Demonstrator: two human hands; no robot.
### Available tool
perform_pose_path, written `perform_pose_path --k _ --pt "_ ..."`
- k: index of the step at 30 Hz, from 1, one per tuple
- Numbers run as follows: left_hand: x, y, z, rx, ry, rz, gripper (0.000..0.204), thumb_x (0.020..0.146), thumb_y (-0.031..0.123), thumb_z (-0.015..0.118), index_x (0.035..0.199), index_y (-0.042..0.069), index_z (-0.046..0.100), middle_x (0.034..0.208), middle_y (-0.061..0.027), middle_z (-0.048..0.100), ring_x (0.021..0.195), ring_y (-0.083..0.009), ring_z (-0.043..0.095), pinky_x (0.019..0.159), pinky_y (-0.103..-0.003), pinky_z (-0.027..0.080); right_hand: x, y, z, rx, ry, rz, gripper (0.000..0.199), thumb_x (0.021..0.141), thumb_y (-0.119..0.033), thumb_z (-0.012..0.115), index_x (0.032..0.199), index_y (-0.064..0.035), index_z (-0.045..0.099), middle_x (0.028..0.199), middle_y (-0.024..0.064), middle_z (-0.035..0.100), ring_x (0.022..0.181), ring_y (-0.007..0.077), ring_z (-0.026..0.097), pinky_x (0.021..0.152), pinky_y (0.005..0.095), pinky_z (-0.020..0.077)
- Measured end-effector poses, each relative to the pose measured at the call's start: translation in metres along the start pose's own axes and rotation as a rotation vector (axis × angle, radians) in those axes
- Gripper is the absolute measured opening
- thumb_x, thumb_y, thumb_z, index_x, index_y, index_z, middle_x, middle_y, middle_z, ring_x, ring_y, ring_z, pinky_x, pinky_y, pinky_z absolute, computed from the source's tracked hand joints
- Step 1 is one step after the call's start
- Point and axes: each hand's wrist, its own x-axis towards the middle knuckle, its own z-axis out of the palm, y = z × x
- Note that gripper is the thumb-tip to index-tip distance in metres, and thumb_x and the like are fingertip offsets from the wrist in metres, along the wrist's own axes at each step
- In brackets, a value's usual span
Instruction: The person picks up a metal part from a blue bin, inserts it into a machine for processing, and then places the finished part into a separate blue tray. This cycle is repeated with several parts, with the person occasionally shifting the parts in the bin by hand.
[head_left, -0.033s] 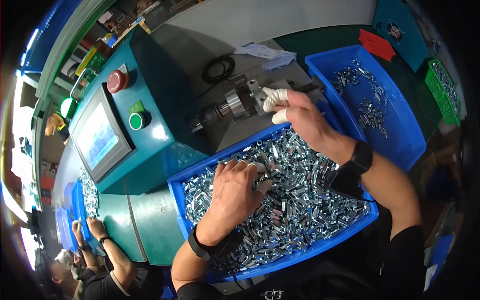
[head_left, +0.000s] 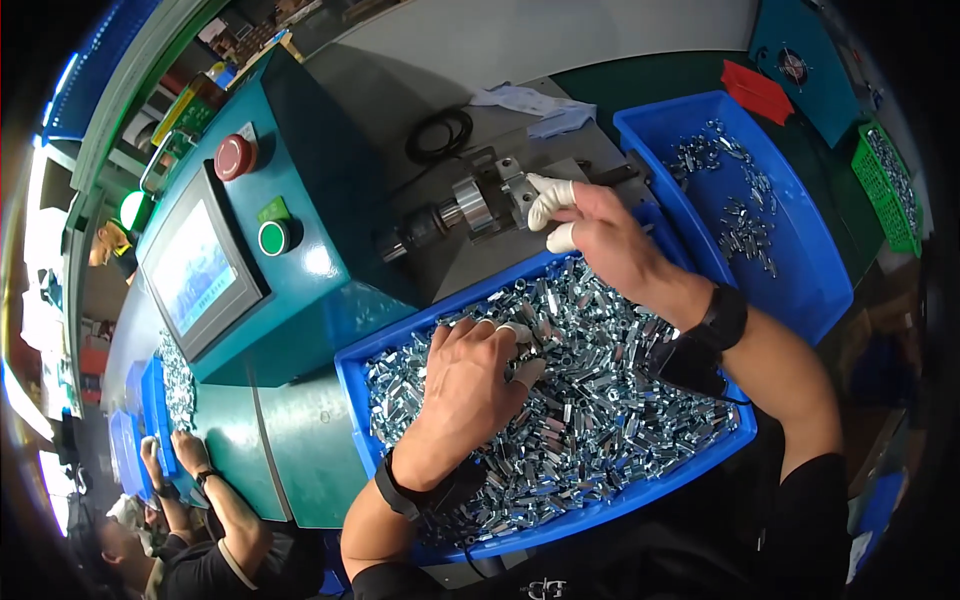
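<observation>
My left hand (head_left: 465, 380) reaches into a blue bin (head_left: 640, 483) heaped with small, shiny, elongated metal pieces (head_left: 600, 410). Its fingers curl down among them, their tips partly hidden; whatever they hold cannot be made out. My right hand (head_left: 610, 235) is up at a metal fixture (head_left: 518, 195), thumb and fingers bent toward each other. Its index fingertip meets the fixture's block, and any small piece in the fingers is hidden. White finger covers show on both hands. Left of the block, a round steel chuck (head_left: 470, 203) lines up with a shaft.
A teal machine housing (head_left: 330, 190) carries a screen (head_left: 195, 265), a red knob (head_left: 234, 158) and a green button (head_left: 273, 238). A second blue bin (head_left: 800, 270) at right holds scattered metal pieces. Beyond are a red tray (head_left: 755, 92) and green basket (head_left: 885, 190). A co-worker's hands (head_left: 190, 455) appear lower left.
</observation>
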Motion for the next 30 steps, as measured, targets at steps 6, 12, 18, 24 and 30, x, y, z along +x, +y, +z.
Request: perform_pose_path --k 6,12,18,24,30 --pt "0.002 -0.001 0.003 0.013 -0.038 -0.007 0.026 0.072 0.022 0.074 0.09 0.006 0.065 0.082 -0.0107 0.062 0.085 -0.0296 0.058 0.078 -0.042 0.041 0.002 0.001 0.004 -0.281 -0.097 -0.159 0.017 0.069 0.0 0.054 0.084 -0.0004 0.062 0.107 0.0134 0.063 0.131 0.0318 0.041 0.108 0.0387 0.0294" --pt "0.001 0.004 0.003 0.079 -0.011 -0.004 0.029 0.07 0.017 0.077 0.094 0.007 0.065 0.079 -0.0066 0.063 0.08 -0.0272 0.059 0.077 -0.039 0.042 0.005 0.005 0.0 -0.288 -0.196 -0.189 0.015 0.069 -0.001 0.055 0.082 -0.0009 0.062 0.11 0.0194 0.062 0.137 0.0355 0.032 0.109 0.0421 0.0275" --pt "0.004 0.009 0.004 0.019 0.014 -0.014 0.033 0.069 0.014 0.079 0.097 0.008 0.064 0.075 -0.0041 0.063 0.074 -0.0254 0.06 0.076 -0.037 0.042 0.003 0.011 0.003 -0.3 -0.139 -0.188 0.015 0.069 -0.002 0.056 0.083 -0.0016 0.062 0.117 0.0209 0.059 0.137 0.0355 0.03 0.109 0.0421 0.0277" --pt "0.004 0.011 -0.002 0.046 0.083 -0.132 0.025 0.07 0.016 0.077 0.09 0.008 0.065 0.072 -0.0037 0.063 0.073 -0.0245 0.06 0.074 -0.037 0.042 0.0 0.015 0.008 -0.283 -0.073 -0.23 0.015 0.069 -0.001 0.054 0.082 -0.0029 0.06 0.124 0.0207 0.054 0.137 0.0354 0.032 0.108 0.0415 0.0291" --pt "0.002 -0.001 -0.002 0.152 0.105 -0.145 0.025 0.068 0.017 0.079 0.087 0.005 0.067 0.072 -0.0061 0.063 0.074 -0.0274 0.061 0.073 -0.038 0.045 0.004 0.016 0.005 -0.364 -0.074 -0.294 0.013 0.068 0.0 0.054 0.08 -0.0028 0.059 0.118 0.0181 0.057 0.135 0.0342 0.035 0.104 0.0408 0.0345"
